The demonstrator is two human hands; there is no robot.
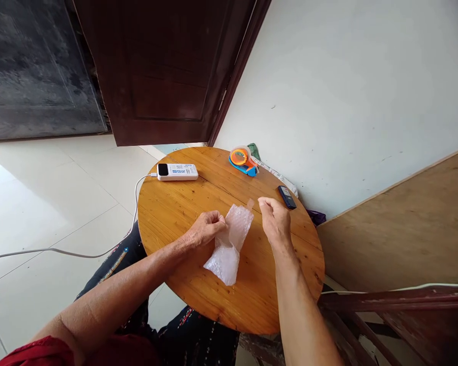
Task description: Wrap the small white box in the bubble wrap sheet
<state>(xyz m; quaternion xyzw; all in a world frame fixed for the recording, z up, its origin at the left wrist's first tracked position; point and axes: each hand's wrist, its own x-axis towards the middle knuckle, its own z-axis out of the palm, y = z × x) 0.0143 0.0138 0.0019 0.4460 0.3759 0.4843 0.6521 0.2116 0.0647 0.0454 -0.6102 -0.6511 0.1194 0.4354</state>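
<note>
A bundle wrapped in clear bubble wrap (pixel 231 239) lies in the middle of a round wooden table (pixel 198 203). My left hand (pixel 205 230) is closed and pinches the left edge of the wrap. My right hand (pixel 274 219) is just right of the bundle, its fingertips pinched on a short strip of clear tape (pixel 250 204) that reaches the top of the wrap.
An orange and blue tape dispenser (pixel 243 160) sits at the table's far edge. A white power bank (pixel 177 172) with a white cable (pixel 61 250) lies at the far left, a small dark phone (pixel 287 196) at the right. A dark door (pixel 164 71) and a white wall stand behind.
</note>
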